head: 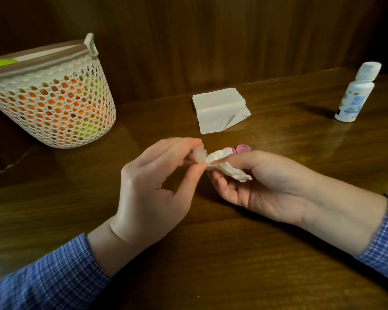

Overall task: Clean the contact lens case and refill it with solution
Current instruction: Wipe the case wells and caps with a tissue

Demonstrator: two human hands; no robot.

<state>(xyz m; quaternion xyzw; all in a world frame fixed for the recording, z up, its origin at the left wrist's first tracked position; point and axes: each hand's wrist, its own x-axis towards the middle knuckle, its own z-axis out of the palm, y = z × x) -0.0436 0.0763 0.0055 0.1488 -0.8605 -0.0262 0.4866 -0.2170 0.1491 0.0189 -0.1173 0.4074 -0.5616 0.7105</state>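
Observation:
My left hand (157,184) pinches the translucent white contact lens case (199,155) between thumb and fingertips, above the wooden table (211,253). My right hand (262,186) holds a crumpled white tissue (226,167) and presses it against the case. Two pink caps (242,149) lie on the table just behind my right fingers, partly hidden by the tissue. A white solution bottle (356,92) with a closed white cap stands upright at the far right.
A stack of folded white tissues (220,110) lies at the middle back of the table. A white perforated basket (54,97) holding orange and green things stands at the back left. A dark wooden wall runs behind the table.

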